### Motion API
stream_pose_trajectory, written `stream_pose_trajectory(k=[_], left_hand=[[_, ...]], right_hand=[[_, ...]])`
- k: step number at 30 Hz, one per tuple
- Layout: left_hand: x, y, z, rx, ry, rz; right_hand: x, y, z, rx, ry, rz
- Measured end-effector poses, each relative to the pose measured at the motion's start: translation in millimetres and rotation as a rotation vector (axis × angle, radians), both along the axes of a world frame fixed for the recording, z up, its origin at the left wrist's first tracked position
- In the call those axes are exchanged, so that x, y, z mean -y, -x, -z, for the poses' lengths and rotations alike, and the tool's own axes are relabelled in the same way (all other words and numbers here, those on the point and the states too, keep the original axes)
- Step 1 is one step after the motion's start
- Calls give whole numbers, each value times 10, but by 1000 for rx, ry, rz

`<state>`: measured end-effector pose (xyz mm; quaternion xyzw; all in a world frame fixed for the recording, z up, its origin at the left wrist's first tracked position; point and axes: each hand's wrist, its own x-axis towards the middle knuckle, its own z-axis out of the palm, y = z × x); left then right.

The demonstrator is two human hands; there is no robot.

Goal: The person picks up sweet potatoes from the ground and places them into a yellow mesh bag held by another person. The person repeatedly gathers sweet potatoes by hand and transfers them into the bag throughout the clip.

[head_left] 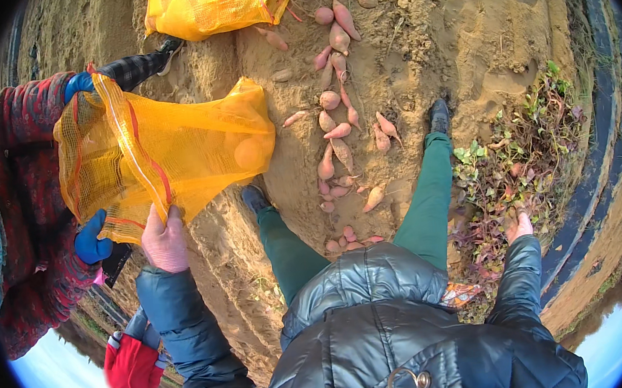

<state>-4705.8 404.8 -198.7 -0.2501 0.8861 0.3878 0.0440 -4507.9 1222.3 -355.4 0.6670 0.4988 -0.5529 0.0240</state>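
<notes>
My left hand [164,242] grips the lower rim of the orange mesh sack [170,152], which a co-worker's blue-gloved hands [92,240] also hold open; it lies on the soil with its mouth toward the co-worker at my left and its long axis running out to the right, already bulging with a few roots. Most of the sweet potatoes [338,127] lie in a line on the sandy ridge [459,19] between my feet, unbagged, and my right hand [519,227] hangs empty, fingers loose.
</notes>
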Motion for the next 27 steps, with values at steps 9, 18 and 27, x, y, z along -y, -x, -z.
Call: stream_pose_trajectory(k=[9,18,27], left_hand=[[46,2014,-1074,-671,904,470],[-1217,2624,-1090,-621,686,609],[-2524,2570,-200,-64,667,920]], right_hand=[[-16,-191,76,6,23,-63],[272,-259,579,-64,110,13],[-1059,-345,1013,65,194,175]])
